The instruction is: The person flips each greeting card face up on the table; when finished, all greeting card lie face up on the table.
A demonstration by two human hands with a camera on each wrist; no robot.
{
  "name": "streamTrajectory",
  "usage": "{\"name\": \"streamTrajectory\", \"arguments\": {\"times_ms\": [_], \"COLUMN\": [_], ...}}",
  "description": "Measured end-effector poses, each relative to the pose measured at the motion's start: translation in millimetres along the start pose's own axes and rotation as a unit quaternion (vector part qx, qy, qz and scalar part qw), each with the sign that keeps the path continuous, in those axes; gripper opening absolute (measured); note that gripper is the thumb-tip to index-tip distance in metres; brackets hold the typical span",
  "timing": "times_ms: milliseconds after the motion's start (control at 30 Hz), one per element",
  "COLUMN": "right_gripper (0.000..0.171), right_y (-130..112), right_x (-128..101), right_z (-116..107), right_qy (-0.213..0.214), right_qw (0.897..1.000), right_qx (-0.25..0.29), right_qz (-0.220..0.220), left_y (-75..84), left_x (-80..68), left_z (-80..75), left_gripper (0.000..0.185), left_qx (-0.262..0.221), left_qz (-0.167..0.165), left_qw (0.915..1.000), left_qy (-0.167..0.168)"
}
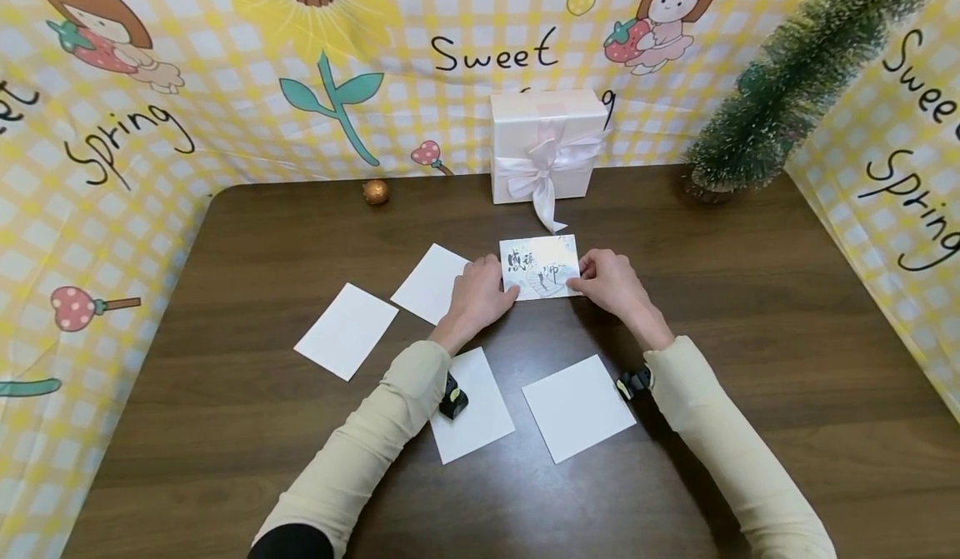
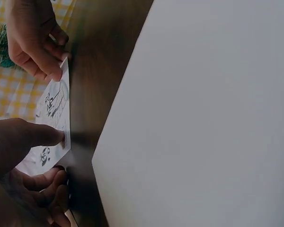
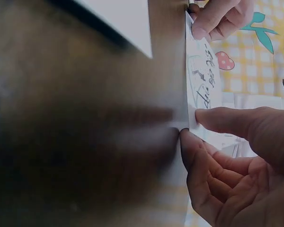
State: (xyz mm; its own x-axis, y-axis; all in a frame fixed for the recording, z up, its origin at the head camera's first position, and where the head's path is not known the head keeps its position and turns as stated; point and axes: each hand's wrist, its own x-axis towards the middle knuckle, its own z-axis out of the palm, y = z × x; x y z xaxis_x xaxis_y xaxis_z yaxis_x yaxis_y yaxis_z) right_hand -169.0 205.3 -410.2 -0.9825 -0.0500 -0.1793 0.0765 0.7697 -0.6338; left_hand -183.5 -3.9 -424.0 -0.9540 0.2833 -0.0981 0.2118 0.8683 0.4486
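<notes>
"Sweet" and "Spring" on the checked backdrop (image 1: 480, 109); brush characters on the card (image 1: 540, 267), unreadable.

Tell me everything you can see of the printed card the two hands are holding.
The white rectangular printed card looks like thin card or paper, with dark brush-style characters and a pale drawing on its face. It sits near the middle of the dark brown wooden table, in front of the white ribboned gift box. The left hand pinches its left edge and the right hand pinches its right edge. In the wrist views it looks lifted on edge.

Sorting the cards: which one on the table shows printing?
The printed card, pinched by the left hand and right hand in front of the gift box; the other four show blank white.
</notes>
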Motion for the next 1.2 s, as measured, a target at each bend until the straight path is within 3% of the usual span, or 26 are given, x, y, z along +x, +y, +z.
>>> {"name": "streamTrajectory", "arguments": {"times_ms": [167,367,600,833,1033,1133,1200], "right_gripper": [0.024,0.025,0.028,0.028,0.026,0.022,0.02], "right_y": [-0.9,-3.1,-4.3,-2.1,2.1,5.2,7.4], "right_x": [0.3,0.6,-2.1,-0.8,-8.0,-14.6,-19.5], "right_z": [-0.6,0.4,0.8,-0.1,-0.6,-0.2,0.0], "right_qy": [-0.024,-0.039,-0.03,-0.018,0.012,0.029,0.032], "right_qw": [1.0,0.999,0.998,0.998,0.998,0.993,0.984], "right_qx": [-0.015,-0.023,-0.059,-0.06,-0.044,-0.039,-0.046], "right_qz": [0.01,0.016,0.021,0.005,-0.042,-0.107,-0.167], "left_y": [1.8,2.5,1.9,0.8,-1.2,-0.6,1.7], "left_x": [-0.3,-0.5,0.0,1.7,-4.0,-11.4,-19.0], "left_z": [0.5,1.6,2.6,-0.5,-3.9,-5.4,-6.8], "left_gripper": [0.047,0.051,0.049,0.048,0.031,0.024,0.022], "left_qx": [0.033,0.039,0.043,0.044,0.002,0.019,0.046], "left_qz": [-0.011,-0.012,-0.005,0.013,0.084,0.153,0.199], "left_qw": [0.9991,0.9989,0.9988,0.9986,0.9964,0.9881,0.979], "left_qy": [-0.022,-0.024,-0.023,-0.026,-0.013,-0.004,-0.005]}}
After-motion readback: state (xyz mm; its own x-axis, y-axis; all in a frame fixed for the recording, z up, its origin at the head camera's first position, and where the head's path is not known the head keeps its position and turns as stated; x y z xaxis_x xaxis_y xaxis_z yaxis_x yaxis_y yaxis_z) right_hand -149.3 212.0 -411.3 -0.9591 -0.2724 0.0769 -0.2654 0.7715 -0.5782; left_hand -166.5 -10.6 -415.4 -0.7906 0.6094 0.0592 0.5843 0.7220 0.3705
